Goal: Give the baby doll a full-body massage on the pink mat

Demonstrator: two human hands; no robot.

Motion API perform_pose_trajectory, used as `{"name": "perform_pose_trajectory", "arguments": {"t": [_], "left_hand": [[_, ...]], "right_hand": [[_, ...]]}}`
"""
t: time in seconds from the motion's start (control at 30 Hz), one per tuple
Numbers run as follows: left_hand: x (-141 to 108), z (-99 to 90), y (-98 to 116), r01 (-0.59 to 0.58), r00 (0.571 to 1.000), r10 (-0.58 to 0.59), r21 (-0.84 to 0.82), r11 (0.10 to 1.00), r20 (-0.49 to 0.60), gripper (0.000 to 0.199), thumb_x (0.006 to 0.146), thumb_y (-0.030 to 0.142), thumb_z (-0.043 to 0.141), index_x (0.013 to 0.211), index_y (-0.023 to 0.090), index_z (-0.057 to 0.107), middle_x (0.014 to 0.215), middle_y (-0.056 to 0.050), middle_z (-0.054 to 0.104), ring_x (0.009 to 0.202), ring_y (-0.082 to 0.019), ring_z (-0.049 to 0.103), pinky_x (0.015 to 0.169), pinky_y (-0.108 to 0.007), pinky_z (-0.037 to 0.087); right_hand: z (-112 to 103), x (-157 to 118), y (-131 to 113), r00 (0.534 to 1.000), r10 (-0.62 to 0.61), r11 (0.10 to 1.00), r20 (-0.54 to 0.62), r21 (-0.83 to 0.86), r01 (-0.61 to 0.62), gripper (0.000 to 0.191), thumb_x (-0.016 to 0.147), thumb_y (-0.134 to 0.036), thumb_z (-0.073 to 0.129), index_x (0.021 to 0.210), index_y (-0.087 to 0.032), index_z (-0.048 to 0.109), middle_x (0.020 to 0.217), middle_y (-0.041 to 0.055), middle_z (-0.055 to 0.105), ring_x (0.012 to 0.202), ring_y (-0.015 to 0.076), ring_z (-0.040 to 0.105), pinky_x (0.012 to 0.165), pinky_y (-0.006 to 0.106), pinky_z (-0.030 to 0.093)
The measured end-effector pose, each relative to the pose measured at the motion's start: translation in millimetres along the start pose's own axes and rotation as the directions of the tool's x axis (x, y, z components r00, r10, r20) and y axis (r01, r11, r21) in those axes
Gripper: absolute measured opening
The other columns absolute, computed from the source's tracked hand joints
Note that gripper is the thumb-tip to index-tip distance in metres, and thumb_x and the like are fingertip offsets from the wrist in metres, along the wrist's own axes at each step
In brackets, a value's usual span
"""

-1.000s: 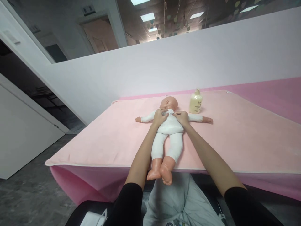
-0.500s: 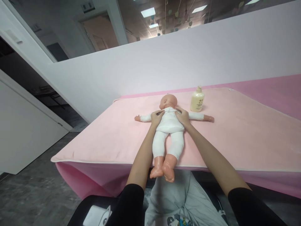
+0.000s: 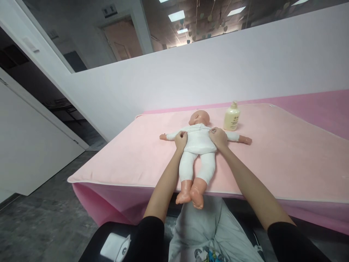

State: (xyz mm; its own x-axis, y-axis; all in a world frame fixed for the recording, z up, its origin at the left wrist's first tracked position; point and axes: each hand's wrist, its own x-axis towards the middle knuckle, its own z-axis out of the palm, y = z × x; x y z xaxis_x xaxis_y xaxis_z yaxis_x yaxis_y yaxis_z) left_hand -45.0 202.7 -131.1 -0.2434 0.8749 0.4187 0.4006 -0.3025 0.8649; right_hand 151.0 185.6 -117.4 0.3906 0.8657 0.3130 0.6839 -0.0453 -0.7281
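Observation:
A baby doll (image 3: 200, 140) with a white cloth body lies with arms spread on the pink mat; its face does not show. Its bare feet stick out past the near edge. My left hand (image 3: 181, 140) touches the left side of the doll's torso, below the arm, with its fingers curled in. Against the opposite side rests my right hand (image 3: 218, 137), also closed, with thumb and fingers pinched by the white cloth. The fingertips are partly hidden. Just beyond the right hand stands a pale yellow pump bottle (image 3: 231, 117).
The pink padded mat (image 3: 286, 156) covers the table, and a darker pink cloth (image 3: 109, 203) hangs at its front. A white wall (image 3: 207, 76) rises behind. At lower left, a white device (image 3: 115, 247) lies on a black seat.
Both hands have slid down from the doll's shoulders to the sides of its torso, and their fingers have curled in. The view has shifted slightly.

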Motion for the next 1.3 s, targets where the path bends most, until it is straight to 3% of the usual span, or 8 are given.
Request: {"name": "perform_pose_trajectory", "arguments": {"t": [0.1,0.2,0.27,0.33,0.4,0.57,0.77,1.3], "left_hand": [[-5,7.2,2,0.141,0.988,-0.150,-0.205,0.969,-0.028,0.014,0.073,0.017,0.051,0.074,0.016,0.066,0.081,-0.003,0.069,0.085,-0.017,0.061,0.086,-0.029,0.045],[-15,15.1,7,0.205,0.975,-0.223,-0.329,0.922,-0.020,0.016,0.070,0.016,0.052,0.077,0.016,0.067,0.084,-0.003,0.069,0.086,-0.017,0.060,0.086,-0.030,0.045],[-22,19.7,11,0.220,0.969,-0.246,-0.379,0.899,-0.020,0.016,0.070,0.017,0.052,0.078,0.017,0.067,0.084,-0.003,0.069,0.085,-0.016,0.060,0.084,-0.029,0.045],[-27,22.9,13,0.214,0.969,-0.244,-0.406,0.889,-0.024,0.016,0.070,0.017,0.052,0.077,0.016,0.067,0.083,-0.003,0.068,0.085,-0.016,0.059,0.084,-0.029,0.045],[-27,24.0,13,0.197,0.974,-0.225,-0.418,0.887,-0.020,0.017,0.070,0.017,0.052,0.077,0.016,0.067,0.083,-0.003,0.068,0.085,-0.016,0.059,0.084,-0.029,0.045],[-14,19.4,1,0.147,0.988,-0.151,-0.368,0.918,0.019,0.018,0.071,0.018,0.053,0.079,0.016,0.069,0.083,-0.003,0.068,0.082,-0.015,0.058,0.083,-0.029,0.045],[-5,17.7,-11,0.137,0.990,-0.123,-0.303,0.943,0.063,0.016,0.073,0.019,0.053,0.078,0.017,0.068,0.081,-0.002,0.068,0.080,-0.015,0.059,0.080,-0.028,0.045],[-9,10.9,-2,0.068,0.995,-0.053,-0.179,0.981,0.083,0.017,0.076,0.020,0.051,0.083,0.017,0.067,0.080,-0.002,0.066,0.076,-0.015,0.057,0.076,-0.028,0.042]], "right_hand": [[4,10,9,0.998,0.036,0.937,0.057,0.346,-0.053,0.035,0.067,-0.025,0.049,0.094,-0.017,0.071,0.094,0.0071,0.069,0.089,0.0225,0.061,0.080,0.032,0.044],[4,22,18,0.993,0.075,0.720,0.092,0.684,-0.117,0.031,0.057,-0.023,0.048,0.079,-0.016,0.069,0.084,0.0035,0.067,0.080,0.0174,0.059,0.072,0.028,0.044],[3,27,22,0.988,0.113,0.568,0.103,0.809,-0.150,0.027,0.054,-0.024,0.050,0.074,-0.017,0.066,0.080,0.0024,0.066,0.076,0.0159,0.058,0.065,0.025,0.044],[1,30,24,0.984,0.144,0.473,0.109,0.866,-0.165,0.026,0.052,-0.025,0.051,0.072,-0.017,0.065,0.079,0.0021,0.065,0.076,0.0160,0.059,0.062,0.024,0.043],[2,31,27,0.985,0.149,0.491,0.091,0.857,-0.154,0.025,0.052,-0.026,0.051,0.071,-0.018,0.065,0.077,0.0024,0.066,0.077,0.0167,0.059,0.062,0.024,0.043],[13,31,36,0.999,0.023,0.689,0.041,0.723,-0.045,0.026,0.053,-0.027,0.051,0.069,-0.018,0.069,0.079,0.0020,0.068,0.082,0.0182,0.058,0.075,0.030,0.044],[17,31,40,0.999,-0.001,0.735,0.036,0.678,-0.023,0.028,0.054,-0.028,0.050,0.071,-0.018,0.071,0.081,0.0030,0.069,0.083,0.0200,0.058,0.080,0.032,0.043],[11,26,32,1.000,-0.007,0.782,0.008,0.624,0.001,0.026,0.056,-0.029,0.050,0.070,-0.018,0.069,0.082,0.0039,0.070,0.083,0.0208,0.058,0.080,0.033,0.043]]}}
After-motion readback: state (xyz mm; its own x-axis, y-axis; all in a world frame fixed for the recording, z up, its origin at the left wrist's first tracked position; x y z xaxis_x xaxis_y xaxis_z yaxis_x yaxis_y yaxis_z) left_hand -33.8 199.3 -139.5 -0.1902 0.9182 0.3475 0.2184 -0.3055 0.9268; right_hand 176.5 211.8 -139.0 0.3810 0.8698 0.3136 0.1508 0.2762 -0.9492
